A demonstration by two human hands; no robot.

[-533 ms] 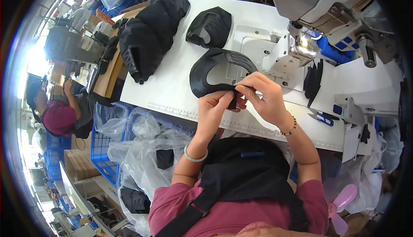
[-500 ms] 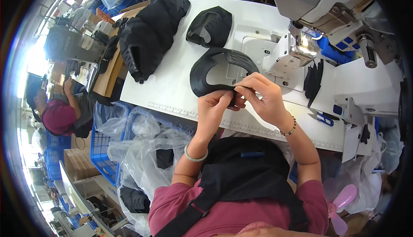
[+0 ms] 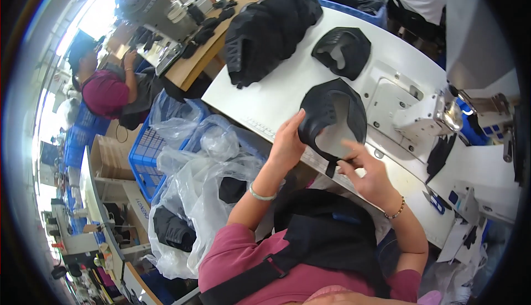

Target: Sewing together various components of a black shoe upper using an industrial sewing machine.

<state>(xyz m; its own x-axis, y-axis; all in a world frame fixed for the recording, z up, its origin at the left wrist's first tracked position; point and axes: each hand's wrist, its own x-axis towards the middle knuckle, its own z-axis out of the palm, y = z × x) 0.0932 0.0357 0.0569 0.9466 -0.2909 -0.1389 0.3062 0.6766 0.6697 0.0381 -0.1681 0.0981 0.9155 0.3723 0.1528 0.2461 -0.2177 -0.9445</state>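
A curved black shoe upper (image 3: 319, 113) with a row of lace slots is lifted at the table's front edge, its opening facing up. My left hand (image 3: 289, 140) grips its left side, thumb along the outside; the fingers behind are partly hidden. By the lower edge is my right hand (image 3: 366, 176), thumb and index finger parted, close to a short black strip (image 3: 331, 169) that hangs from the upper. Whether the thumb touches the strip is unclear. A similar black upper (image 3: 354, 50) lies farther back on the white table (image 3: 260, 103).
Left on the table is a heap of stacked black uppers (image 3: 265, 36). The sewing machine head (image 3: 423, 115) stands right, with dark scraps (image 3: 440, 158) and blue-handled snips (image 3: 436, 202) near it. Plastic bags (image 3: 193, 189) and a blue crate (image 3: 145, 164) are below left; a co-worker (image 3: 105, 92) sits beyond.
The view has shifted, so the table sits farther right. The upper has turned upright; my left hand has moved to its side. My right fingers have parted from their pinch on the near edge.
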